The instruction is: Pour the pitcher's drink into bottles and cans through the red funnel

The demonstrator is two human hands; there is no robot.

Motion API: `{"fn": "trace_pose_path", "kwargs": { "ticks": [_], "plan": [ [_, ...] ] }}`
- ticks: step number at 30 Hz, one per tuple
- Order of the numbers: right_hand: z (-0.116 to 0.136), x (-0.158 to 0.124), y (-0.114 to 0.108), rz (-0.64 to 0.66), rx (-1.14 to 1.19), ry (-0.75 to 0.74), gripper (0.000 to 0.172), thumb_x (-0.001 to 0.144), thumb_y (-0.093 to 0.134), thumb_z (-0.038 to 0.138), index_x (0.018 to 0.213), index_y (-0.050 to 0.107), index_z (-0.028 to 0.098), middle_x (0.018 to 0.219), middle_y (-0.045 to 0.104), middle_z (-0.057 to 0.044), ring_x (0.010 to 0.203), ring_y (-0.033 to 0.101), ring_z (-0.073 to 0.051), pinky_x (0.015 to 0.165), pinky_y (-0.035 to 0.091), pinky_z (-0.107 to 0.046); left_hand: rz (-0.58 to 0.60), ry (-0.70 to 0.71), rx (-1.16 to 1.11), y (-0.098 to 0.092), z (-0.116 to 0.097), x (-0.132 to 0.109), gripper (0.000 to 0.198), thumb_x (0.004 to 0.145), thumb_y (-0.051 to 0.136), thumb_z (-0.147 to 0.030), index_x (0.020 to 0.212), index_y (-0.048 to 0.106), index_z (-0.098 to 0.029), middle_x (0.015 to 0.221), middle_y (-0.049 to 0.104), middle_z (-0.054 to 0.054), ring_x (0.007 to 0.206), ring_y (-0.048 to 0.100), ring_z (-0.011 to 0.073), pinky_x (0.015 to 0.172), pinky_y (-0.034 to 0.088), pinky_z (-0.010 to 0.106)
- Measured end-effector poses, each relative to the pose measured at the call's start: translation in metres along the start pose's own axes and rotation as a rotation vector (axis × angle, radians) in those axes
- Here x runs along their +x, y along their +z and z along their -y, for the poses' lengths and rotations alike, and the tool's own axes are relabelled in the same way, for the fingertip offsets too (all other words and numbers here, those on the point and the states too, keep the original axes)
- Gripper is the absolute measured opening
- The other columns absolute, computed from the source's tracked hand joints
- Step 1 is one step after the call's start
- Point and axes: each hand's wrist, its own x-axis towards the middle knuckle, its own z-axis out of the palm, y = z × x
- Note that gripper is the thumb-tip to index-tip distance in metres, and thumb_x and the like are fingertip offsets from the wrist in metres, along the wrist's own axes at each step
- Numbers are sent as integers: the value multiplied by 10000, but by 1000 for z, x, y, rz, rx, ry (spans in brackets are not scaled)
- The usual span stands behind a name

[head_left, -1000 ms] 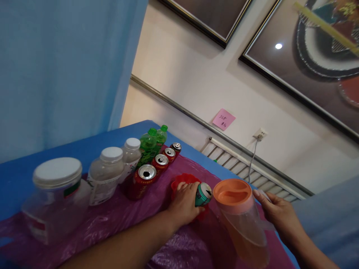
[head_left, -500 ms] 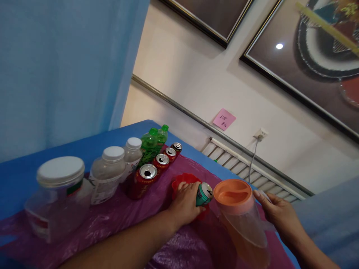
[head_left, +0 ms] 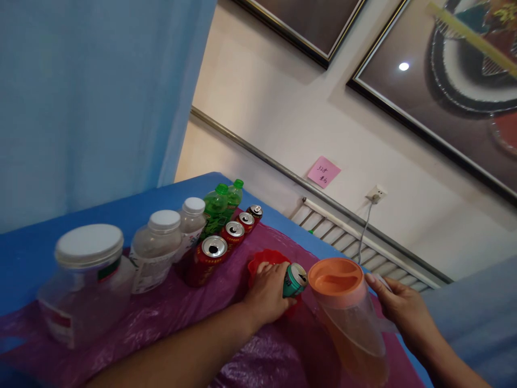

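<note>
My left hand [head_left: 269, 291] is wrapped round a green drink can [head_left: 294, 280], whose opened silver top faces up and to the right. Behind and partly under that hand sits a red scalloped bowl [head_left: 270, 257]; how far the can is over it I cannot tell. Just right of the can stands a clear plastic pitcher [head_left: 355, 328] with an orange lid [head_left: 336, 280] and brownish liquid inside. My right hand [head_left: 404, 307] grips the pitcher's handle at its right side, the fingers curled round it and partly hidden.
Left of my hands stand red drink cans [head_left: 210, 258] in a row, green bottles [head_left: 216, 207], and clear jars [head_left: 89, 291] with white lids. A purple plastic sheet [head_left: 173, 328] covers part of the blue table [head_left: 194, 186]. Behind are a white radiator [head_left: 343, 231] and a wall outlet [head_left: 376, 194].
Almost nothing differs. The whole view has shifted very slightly, while both hands keep their hold on the can and the pitcher.
</note>
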Motion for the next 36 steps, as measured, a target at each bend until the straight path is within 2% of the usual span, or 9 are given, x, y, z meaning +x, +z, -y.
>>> {"fn": "trace_pose_path", "kwargs": {
  "ticks": [17,28,36],
  "plan": [
    [-1,-2,-1,-2,-1,23,537,712,668,677,518,428,238,511,344,52,523,309,-127,478,281,-264,5,2,-10,0,0,0,594,702,838,-357,1236,588,-286,1245,684,63,1199,597,328,1069,368,444],
    [8,-5,1,-6,17,40,546,669,682,695,517,420,241,513,348,53,528,312,-126,488,292,-263,11,-8,-7,0,-1,0,611,691,848,-358,1239,584,-296,1261,681,57,1219,590,330,1097,343,455],
    [5,-4,0,-6,9,25,560,687,669,710,511,413,243,501,338,55,511,303,-123,475,277,-264,18,-9,-18,-1,-1,-1,596,697,838,-362,1236,590,-300,1254,683,58,1218,589,331,1099,343,452]
  ]
}}
